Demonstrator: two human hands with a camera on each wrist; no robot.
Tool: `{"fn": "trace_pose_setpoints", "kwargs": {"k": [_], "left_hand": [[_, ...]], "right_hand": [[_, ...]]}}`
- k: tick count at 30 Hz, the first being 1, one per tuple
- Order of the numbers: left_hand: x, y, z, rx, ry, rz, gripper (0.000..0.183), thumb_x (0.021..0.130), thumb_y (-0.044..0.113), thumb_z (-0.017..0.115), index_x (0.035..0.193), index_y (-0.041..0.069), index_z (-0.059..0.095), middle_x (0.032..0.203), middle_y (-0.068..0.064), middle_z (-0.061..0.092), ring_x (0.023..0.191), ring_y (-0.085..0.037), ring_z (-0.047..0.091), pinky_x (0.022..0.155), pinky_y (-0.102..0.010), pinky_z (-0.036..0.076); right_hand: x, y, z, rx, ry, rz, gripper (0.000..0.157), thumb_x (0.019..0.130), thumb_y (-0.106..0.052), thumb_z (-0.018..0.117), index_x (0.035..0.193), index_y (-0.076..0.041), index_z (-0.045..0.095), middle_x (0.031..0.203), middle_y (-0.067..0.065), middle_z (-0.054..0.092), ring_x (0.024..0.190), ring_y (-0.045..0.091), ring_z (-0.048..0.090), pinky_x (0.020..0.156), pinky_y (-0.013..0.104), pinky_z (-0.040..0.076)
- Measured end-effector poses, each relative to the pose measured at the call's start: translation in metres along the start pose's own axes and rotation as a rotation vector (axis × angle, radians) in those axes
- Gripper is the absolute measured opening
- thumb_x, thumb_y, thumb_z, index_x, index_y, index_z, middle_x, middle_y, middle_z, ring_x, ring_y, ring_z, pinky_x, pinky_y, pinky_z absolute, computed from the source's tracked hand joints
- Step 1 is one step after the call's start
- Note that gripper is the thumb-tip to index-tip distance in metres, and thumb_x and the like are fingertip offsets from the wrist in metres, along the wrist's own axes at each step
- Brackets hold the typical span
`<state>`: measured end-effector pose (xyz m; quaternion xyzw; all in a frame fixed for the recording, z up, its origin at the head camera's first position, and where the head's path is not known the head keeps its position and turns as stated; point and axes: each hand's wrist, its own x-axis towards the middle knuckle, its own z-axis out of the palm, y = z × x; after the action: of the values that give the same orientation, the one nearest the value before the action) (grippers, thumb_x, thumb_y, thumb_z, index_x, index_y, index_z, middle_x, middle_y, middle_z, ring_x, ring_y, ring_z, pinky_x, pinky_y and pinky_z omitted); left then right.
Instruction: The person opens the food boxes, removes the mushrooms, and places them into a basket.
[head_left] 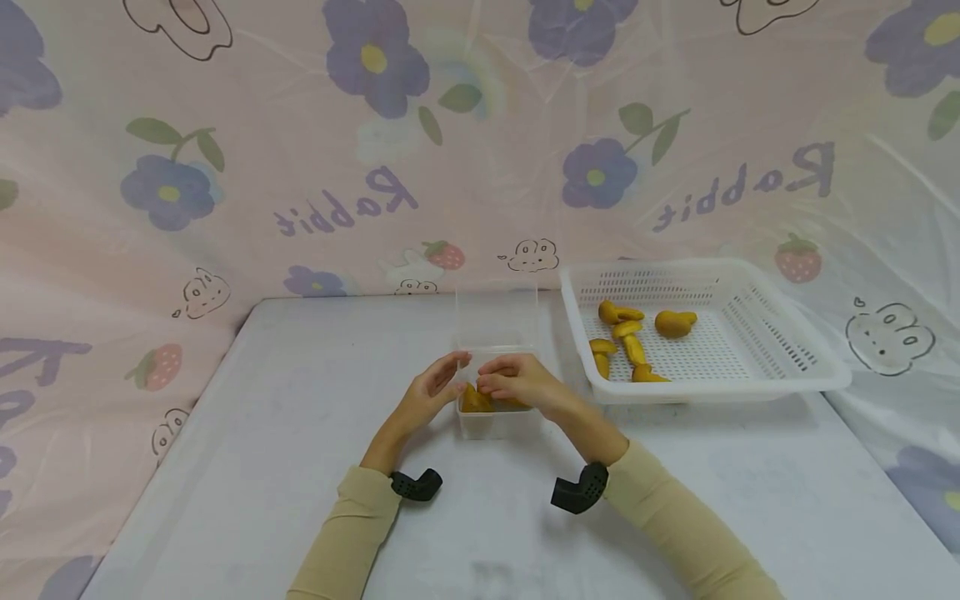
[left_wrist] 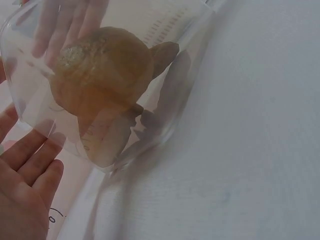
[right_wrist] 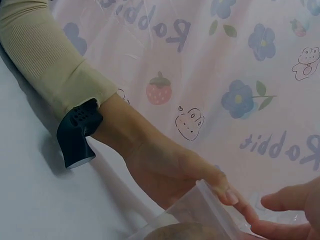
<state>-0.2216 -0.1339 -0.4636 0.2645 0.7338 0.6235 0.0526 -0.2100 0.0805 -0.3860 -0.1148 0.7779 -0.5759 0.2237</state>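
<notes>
A clear plastic box point(head_left: 480, 427) stands on the table with its see-through lid point(head_left: 497, 317) raised at the back. Yellow-brown mushrooms point(head_left: 476, 400) lie inside; the left wrist view shows one large mushroom cap point(left_wrist: 102, 70) through the wall. My left hand point(head_left: 426, 393) is at the box's left side, fingers loosely bent, with its thumb near the rim. From the right, my right hand point(head_left: 528, 385) reaches over the box, its fingertips close to the mushrooms. In the right wrist view a gap shows between the right hand's fingers point(right_wrist: 287, 200). Its other fingers are partly hidden.
To the right stands a white perforated basket point(head_left: 720, 388) holding several more mushrooms point(head_left: 675, 323). A white table point(head_left: 315, 367) lies beneath everything. Behind it hangs a pink curtain point(head_left: 480, 192) printed with flowers and rabbits. Each wrist carries a black device point(head_left: 581, 488).
</notes>
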Motion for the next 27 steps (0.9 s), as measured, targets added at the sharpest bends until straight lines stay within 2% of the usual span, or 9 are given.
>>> {"fn": "trace_pose_setpoints", "kwargs": {"k": [10, 16, 27], "left_hand": [[0.0, 0.001, 0.0, -0.002, 0.0, -0.003, 0.05, 0.097, 0.01, 0.055, 0.144, 0.003, 0.039, 0.15, -0.022, 0.042, 0.145, -0.035, 0.034, 0.123, -0.04, 0.023], [-0.001, 0.001, 0.0, 0.007, 0.0, 0.01, 0.05, 0.097, 0.008, 0.055, 0.144, 0.003, 0.039, 0.149, -0.021, 0.043, 0.144, -0.035, 0.035, 0.123, -0.039, 0.024], [-0.001, 0.001, 0.0, 0.0, -0.002, 0.008, 0.05, 0.098, 0.011, 0.055, 0.145, 0.004, 0.039, 0.15, -0.021, 0.043, 0.145, -0.034, 0.035, 0.123, -0.041, 0.024]], "right_hand": [[0.008, 0.006, 0.005, -0.109, 0.015, 0.023, 0.036, 0.092, -0.014, 0.062, 0.12, 0.01, 0.06, 0.116, 0.024, 0.068, 0.093, 0.013, 0.067, 0.086, 0.031, 0.062], [0.01, 0.009, 0.006, -0.114, -0.003, 0.037, 0.035, 0.091, -0.014, 0.063, 0.118, 0.007, 0.062, 0.109, 0.019, 0.069, 0.09, 0.011, 0.065, 0.087, 0.031, 0.061], [0.013, 0.011, 0.008, -0.125, -0.008, 0.06, 0.031, 0.087, -0.01, 0.067, 0.113, 0.006, 0.064, 0.102, 0.016, 0.071, 0.081, 0.008, 0.064, 0.076, 0.024, 0.061]]}}
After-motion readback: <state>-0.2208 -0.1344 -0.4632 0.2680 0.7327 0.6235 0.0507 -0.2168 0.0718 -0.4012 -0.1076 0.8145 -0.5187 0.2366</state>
